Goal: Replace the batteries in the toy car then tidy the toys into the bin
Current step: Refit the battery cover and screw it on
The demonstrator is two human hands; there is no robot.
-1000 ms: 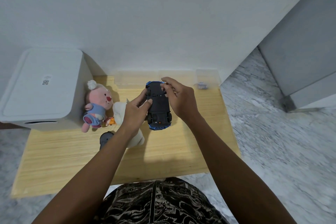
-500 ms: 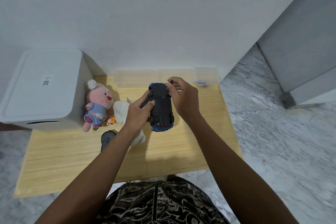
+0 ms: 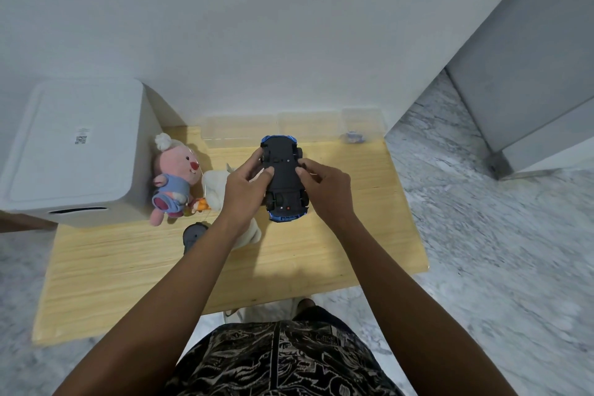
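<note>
Blue at its rim and black across its underside, the toy car (image 3: 284, 177) is being held upside down above the far half of the wooden desk (image 3: 128, 267), just in front of the clear plastic bins (image 3: 239, 129) lining the back edge against the wall. The left hand (image 3: 246, 191) is grasping the car's left flank, its grip closing with the thumb pressing on the chassis and the fingers curling round the far wheel. The right hand (image 3: 324, 191) is gripping the right flank, thumb on the underside, fingers wrapping the side.

A pink plush toy (image 3: 175, 178) is lying at the desk's left, leaning against a white box-shaped appliance (image 3: 74, 154) that is occupying the far left corner. A white plush toy (image 3: 217, 190) is sitting just beside it, partly hidden under the left wrist, with a small orange piece (image 3: 200, 204) showing between the two. A dark grey object (image 3: 193, 233) is lying near the left forearm; what it is cannot be told. A small bluish item (image 3: 352, 137) is sitting inside the rightmost clear bin.

Bare wood is running along the near edge and the right side of the desk. Marble floor (image 3: 498, 251) is bordering the right and front edges.
</note>
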